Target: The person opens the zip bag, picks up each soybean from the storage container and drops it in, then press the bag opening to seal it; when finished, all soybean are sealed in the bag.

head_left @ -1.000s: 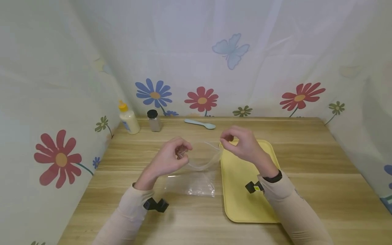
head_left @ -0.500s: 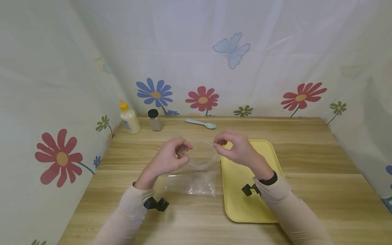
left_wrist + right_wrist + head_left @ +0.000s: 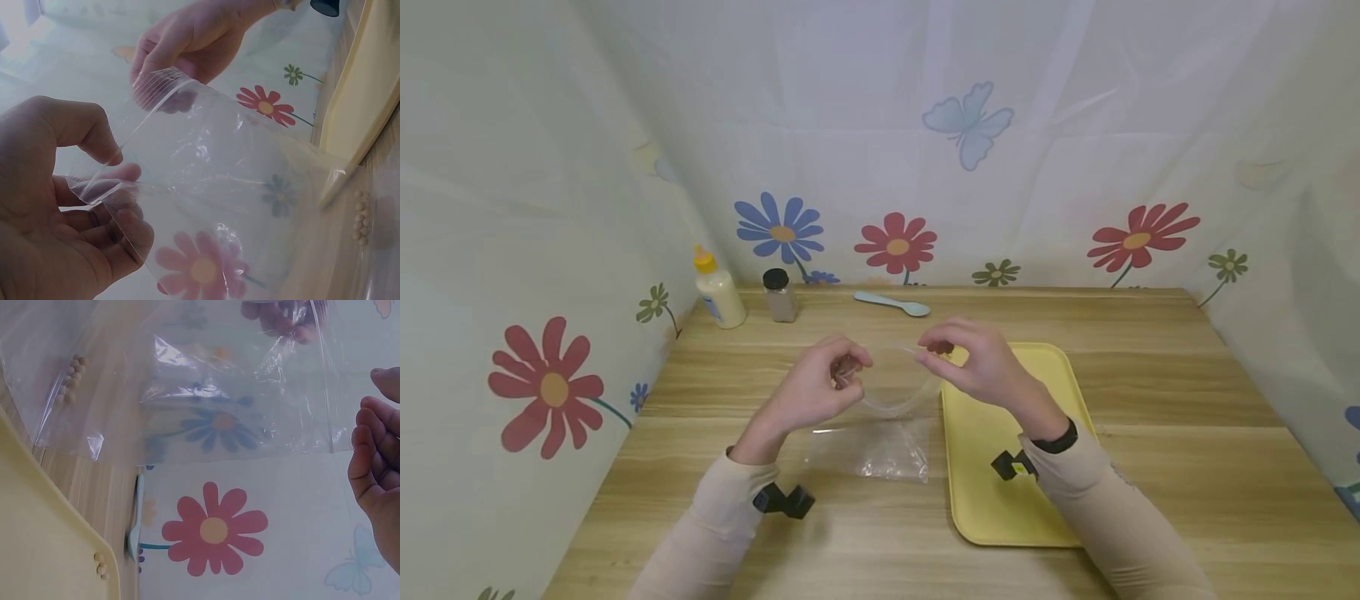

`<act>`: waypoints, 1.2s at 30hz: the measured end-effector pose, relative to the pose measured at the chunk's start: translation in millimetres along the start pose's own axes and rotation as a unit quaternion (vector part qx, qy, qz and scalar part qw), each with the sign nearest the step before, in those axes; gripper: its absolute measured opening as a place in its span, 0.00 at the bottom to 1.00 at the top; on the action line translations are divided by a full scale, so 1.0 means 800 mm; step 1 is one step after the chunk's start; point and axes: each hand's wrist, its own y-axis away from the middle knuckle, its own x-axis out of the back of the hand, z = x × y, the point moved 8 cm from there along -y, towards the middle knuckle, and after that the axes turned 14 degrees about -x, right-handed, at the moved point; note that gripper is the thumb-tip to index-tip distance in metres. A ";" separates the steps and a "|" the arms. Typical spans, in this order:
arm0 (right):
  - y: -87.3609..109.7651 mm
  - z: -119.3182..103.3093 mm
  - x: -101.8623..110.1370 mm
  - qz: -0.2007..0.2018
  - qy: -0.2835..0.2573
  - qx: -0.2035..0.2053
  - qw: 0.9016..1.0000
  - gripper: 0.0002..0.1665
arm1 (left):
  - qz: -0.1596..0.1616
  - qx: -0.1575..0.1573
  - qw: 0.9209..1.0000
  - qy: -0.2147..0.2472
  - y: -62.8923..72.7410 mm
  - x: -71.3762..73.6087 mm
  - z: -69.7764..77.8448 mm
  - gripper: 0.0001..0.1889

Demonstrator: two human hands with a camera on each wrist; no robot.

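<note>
Starting at the left, you have the bottle (image 3: pixel 721 300) upright near the rear edge of the table (image 3: pixel 850 554), with the jar (image 3: pixel 780 302) upright just beside it; both stand well apart from your work and pose little risk. Your left hand (image 3: pixel 816 383) is curled round the left end of the clear bag (image 3: pixel 880 458), pinching its bunched film below the mouth strip. Judged as it hangs, the slippery film could slide from that hold if you pull on the far corner. The bag is between your hands, over the table and left of the tray, its mouth gaping upward. Pale balls (image 3: pixel 74 378) show through its lower end; whether they are inside or beyond the film is not clear. If inside, a tilt of the bag or a dropped corner could roll them out. The spoon (image 3: pixel 891 303) lies behind, out of harm's way. Your right hand (image 3: pixel 985 358) is bent at the bag's right corner, a gap showing between thumb and fingers; you cannot tell whether it grips film. If it does not, that corner could sag and narrow the mouth. Furthest right, a ball cluster (image 3: pixel 101 565) sits in a corner of the tray (image 3: pixel 1000 512); a knock from your sleeve could scatter it.
</note>
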 end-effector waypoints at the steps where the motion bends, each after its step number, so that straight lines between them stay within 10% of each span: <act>1: 0.000 0.001 0.000 0.000 0.001 -0.001 1.000 0.07 | 0.000 0.000 1.000 0.000 0.000 0.000 0.000 0.15; 36: -0.003 0.078 0.005 0.005 0.047 -0.082 0.995 0.06 | 0.003 -0.002 1.000 -0.003 0.002 0.000 -0.005 0.14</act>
